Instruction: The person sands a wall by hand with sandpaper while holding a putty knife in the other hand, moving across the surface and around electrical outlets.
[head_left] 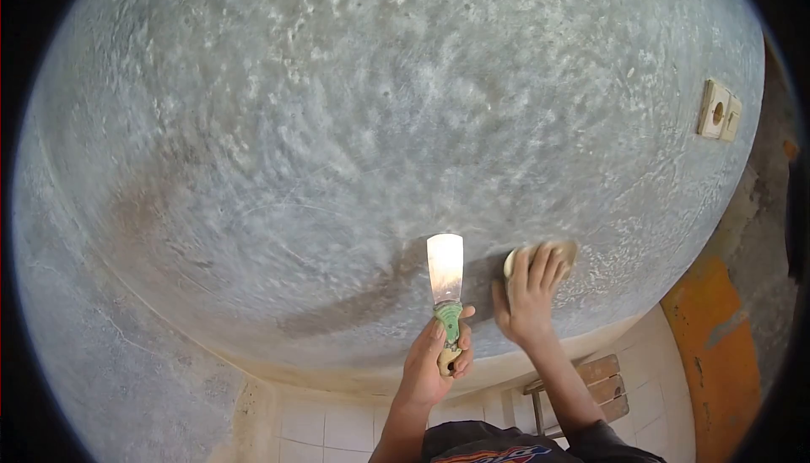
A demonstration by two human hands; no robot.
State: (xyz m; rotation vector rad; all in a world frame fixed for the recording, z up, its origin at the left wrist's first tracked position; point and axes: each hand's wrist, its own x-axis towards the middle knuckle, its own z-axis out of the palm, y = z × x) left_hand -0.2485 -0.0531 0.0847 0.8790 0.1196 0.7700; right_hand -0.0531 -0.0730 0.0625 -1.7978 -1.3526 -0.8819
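My left hand point(428, 366) is closed round the green and cream handle of a putty knife point(447, 294). Its blade points up and shines brightly in front of the wall. To its right, my right hand point(529, 298) presses a flat, pale pad point(567, 259) against the wall, fingers bent over it. Most of the pad is hidden by the hand. The grey wall point(380, 142) is mottled, with pale rough patches and some darker smears to the left of the blade.
A cream socket and switch plate point(715, 111) is fixed on the wall at the right. Low down stands a wooden slatted stool point(601, 383) on white floor tiles point(337, 429). An orange surface point(717, 345) lies at the right, and another wall point(110, 328) meets this one at the left.
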